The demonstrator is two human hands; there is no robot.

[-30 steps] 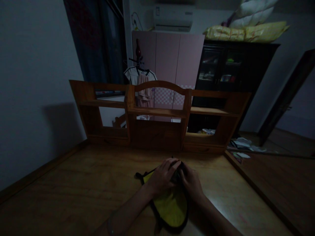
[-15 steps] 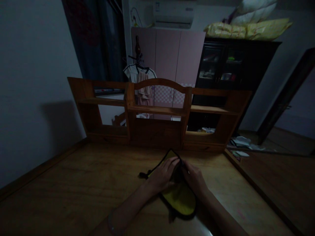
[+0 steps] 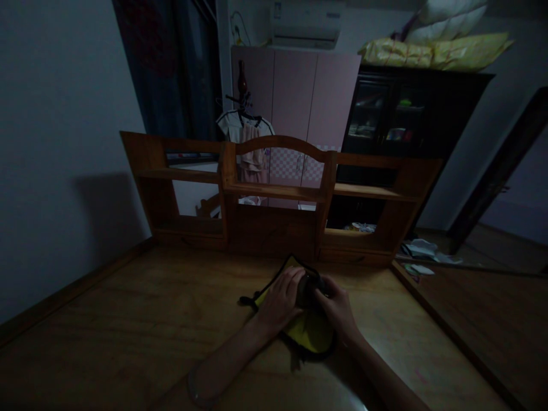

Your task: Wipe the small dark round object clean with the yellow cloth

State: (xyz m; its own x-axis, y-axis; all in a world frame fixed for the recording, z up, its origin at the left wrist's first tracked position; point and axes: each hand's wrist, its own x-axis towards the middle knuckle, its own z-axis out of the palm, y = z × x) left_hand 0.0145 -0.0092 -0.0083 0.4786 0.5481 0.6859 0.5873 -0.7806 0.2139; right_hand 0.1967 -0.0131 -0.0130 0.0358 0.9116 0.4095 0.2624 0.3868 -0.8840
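Note:
A yellow cloth piece with black trim and black straps (image 3: pixel 311 334) lies on the wooden desk top (image 3: pixel 128 319) in front of me. My left hand (image 3: pixel 281 301) presses flat on its left part, fingers stretched forward. My right hand (image 3: pixel 337 308) is curled on its right part, fingers closed around a dark rolled or bunched bit of the cloth near the top. The room is dim, so the cloth's exact shape is hard to make out.
A wooden shelf unit (image 3: pixel 278 194) stands along the desk's far edge. Behind it are a pink wardrobe (image 3: pixel 299 97), a dark glass-front cabinet (image 3: pixel 398 114) with bundled bedding on top, and clothes on a hanger (image 3: pixel 246 134). Papers (image 3: pixel 422 251) lie on the floor at right.
Both hands have slid forward toward the shelf with the cloth. Less yellow cloth shows near me; its far corner now sticks out beyond my fingers.

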